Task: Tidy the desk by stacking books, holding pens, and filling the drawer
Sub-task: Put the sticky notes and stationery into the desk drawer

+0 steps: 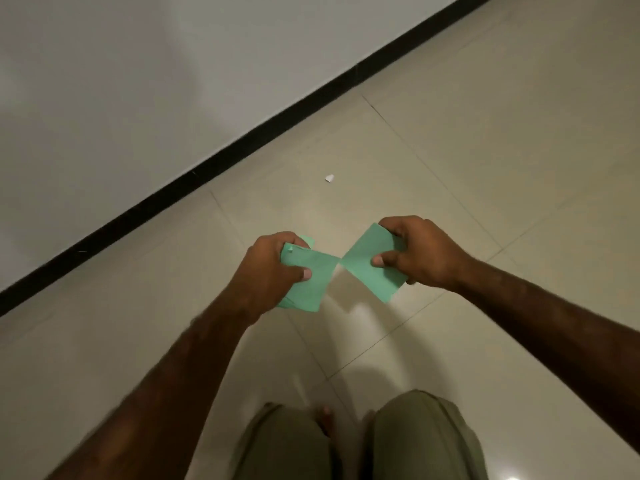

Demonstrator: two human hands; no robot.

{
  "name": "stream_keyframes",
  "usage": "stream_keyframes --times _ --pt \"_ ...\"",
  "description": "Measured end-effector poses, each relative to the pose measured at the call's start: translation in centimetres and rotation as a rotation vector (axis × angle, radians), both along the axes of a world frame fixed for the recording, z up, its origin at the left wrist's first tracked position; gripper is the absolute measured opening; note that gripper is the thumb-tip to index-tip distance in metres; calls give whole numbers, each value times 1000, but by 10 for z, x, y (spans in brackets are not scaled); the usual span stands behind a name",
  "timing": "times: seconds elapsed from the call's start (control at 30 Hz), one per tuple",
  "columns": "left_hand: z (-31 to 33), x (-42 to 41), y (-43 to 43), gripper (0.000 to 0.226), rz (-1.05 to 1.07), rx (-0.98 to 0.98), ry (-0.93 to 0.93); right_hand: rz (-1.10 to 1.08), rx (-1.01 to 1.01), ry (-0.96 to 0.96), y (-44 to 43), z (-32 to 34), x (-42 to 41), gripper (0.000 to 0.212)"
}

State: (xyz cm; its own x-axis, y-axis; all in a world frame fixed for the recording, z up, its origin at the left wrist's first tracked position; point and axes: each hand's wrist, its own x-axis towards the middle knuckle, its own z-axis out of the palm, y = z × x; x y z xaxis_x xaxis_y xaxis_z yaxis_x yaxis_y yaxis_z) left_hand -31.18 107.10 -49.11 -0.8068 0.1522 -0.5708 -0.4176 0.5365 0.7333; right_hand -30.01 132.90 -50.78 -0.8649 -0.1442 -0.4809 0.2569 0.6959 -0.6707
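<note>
I stand over a tiled floor and hold green paper in both hands. My left hand (268, 268) grips a small stack of green paper sheets (310, 284), thumb on top. My right hand (415, 252) pinches a single green paper sheet (369, 263) between thumb and fingers. The two pieces meet at one corner, midway between my hands. No desk, books, pens or drawer are in view.
A small white paper scrap (329, 178) lies on the cream floor tiles (485, 133) ahead of my hands. A black skirting strip (242, 147) runs diagonally under a pale wall (121, 81). My legs in olive trousers (415, 441) and a bare foot (325, 420) fill the bottom edge.
</note>
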Motion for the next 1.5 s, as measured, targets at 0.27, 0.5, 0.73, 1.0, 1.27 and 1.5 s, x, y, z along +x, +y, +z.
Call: stream_keyframes --times 0.27,0.5,0.73,1.0,1.27,1.5 --pt "207 70 -52 23 158 105 -7 -14 -85 -48 -53 221 35 13" --pt "397 136 -100 22 353 72 86 162 -96 42 -124 423 62 16" --pt "510 209 -166 26 583 62 265 314 -199 162 -198 551 87 15" --pt "554 321 -248 27 863 72 405 570 -292 183 -319 603 146 15" --pt "559 491 -361 25 1201 17 434 819 -391 68 -491 598 267 19" --pt "541 636 -441 25 1484 -46 424 986 -402 -45 -626 580 397 27"
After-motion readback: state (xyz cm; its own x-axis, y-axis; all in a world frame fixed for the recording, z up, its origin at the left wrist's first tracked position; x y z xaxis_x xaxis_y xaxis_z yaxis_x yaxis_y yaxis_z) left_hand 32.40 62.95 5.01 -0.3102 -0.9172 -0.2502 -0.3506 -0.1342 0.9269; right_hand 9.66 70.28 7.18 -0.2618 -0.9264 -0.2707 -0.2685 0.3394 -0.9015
